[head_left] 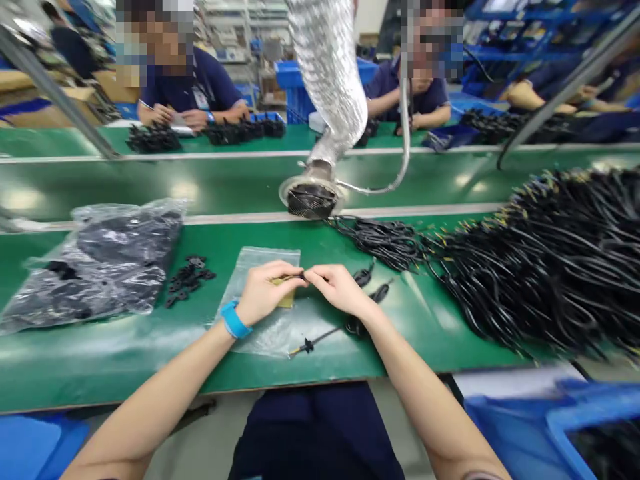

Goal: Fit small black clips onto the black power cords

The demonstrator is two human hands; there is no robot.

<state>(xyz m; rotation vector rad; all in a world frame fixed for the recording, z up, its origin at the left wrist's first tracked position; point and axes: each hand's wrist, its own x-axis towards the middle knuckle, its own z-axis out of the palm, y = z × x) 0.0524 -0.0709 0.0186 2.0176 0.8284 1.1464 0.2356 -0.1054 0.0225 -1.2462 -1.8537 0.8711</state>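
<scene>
My left hand (267, 290), with a blue band at the wrist, is closed in a pinch over a clear plastic bag (243, 277). Its fingertips meet those of my right hand (340, 288), also pinched. Between them is a thin dark piece that looks like the end of a black cable; the fingers hide most of it. Under my left hand shows a yellowish patch (286, 300) on the bag. Just below the hands lies a cable end (310, 345) with a small black part on it and yellow wire at its tip. Short bundled black cables (381, 292) lie beside my right hand.
Loose small black parts (187, 279) and a large plastic bag of black parts (115, 257) lie left. A big heap of black cables (545, 267) covers the right. A silver duct (330, 73) hangs ahead. Blue bins (590, 417) stand below the edge. Co-workers sit opposite.
</scene>
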